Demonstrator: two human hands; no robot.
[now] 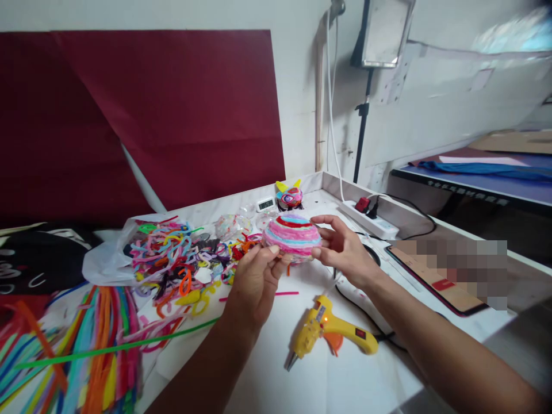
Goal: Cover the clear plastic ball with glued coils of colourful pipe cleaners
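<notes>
Over the white table I hold a ball wrapped in pipe cleaners (292, 237), striped in pink, red and light blue. Its lower left side rests in my left hand (255, 276), thumb on the near face and fingers curled beneath. My right hand (345, 250) grips the right side with thumb and fingertips. Below the hands lies a yellow hot glue gun (319, 328) with an orange trigger and a small lit light, nozzle towards me. Just behind the ball stands a small colourful figure (289, 196) with yellow horns.
Pipe cleaner pieces (166, 247) pile up at the left, near a plastic bag (101, 261). Long pipe cleaners (107, 345) fill the front left. A digital timer (265, 204) stands behind. To the right are a power strip (371, 219), black cables and a phone (418, 270).
</notes>
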